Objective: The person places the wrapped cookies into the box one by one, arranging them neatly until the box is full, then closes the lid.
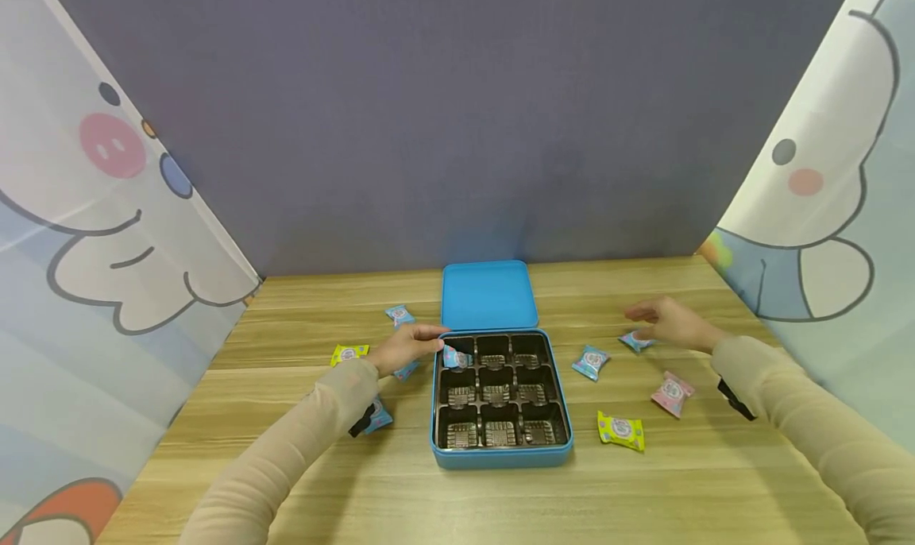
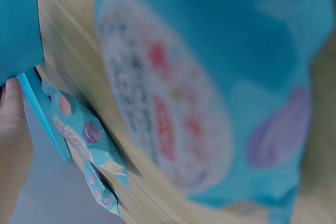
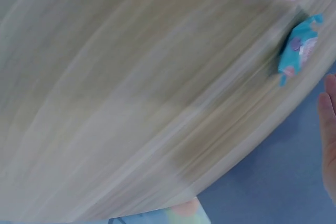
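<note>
One packet (image 1: 457,357) in blue box (image 1: 502,458)

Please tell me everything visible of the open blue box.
The rounded-cornered, metal-looking blue box sits on the wood-grain table, its blue lid open behind it. A shiny black plastic-looking tray inside has nine compartments, three by three; the far left one holds a small blue packet. The left hand is at that corner; contact is unclear.
</note>
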`<state>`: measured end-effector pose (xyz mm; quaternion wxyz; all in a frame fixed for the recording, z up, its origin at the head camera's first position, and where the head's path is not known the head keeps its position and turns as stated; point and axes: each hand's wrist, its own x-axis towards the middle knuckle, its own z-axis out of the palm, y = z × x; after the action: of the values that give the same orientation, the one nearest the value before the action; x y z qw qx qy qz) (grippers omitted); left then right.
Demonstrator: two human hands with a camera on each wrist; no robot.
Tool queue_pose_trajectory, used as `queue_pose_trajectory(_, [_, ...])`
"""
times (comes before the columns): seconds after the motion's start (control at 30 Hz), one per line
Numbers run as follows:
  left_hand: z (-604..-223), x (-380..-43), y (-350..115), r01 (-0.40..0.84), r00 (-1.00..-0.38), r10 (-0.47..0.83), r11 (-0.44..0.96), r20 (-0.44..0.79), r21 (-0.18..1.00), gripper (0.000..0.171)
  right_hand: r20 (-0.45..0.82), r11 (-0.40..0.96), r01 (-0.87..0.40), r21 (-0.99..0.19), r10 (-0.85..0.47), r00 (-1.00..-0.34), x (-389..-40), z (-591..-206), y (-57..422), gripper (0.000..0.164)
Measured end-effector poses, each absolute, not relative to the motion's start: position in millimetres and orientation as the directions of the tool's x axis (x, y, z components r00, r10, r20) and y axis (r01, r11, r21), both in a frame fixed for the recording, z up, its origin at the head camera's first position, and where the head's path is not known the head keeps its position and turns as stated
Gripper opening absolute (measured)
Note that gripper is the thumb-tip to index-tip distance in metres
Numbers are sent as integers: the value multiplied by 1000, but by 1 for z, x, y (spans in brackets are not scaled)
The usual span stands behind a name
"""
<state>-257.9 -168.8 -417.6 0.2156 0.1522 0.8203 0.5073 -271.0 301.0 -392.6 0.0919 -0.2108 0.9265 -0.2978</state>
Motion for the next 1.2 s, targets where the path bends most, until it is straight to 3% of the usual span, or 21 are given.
queue_pose_trajectory(0.77, [-420, -258, -167, 25, -857, 473, 438, -206, 899, 46, -93, 770, -353, -531, -468, -879, -280, -417, 312, 43])
queue_pose_trajectory(1.2, [-420, -258, -168, 24, -860, 471, 422, -196, 906, 46, -138, 788, -327, -522, -456, -879, -284, -414, 312, 51])
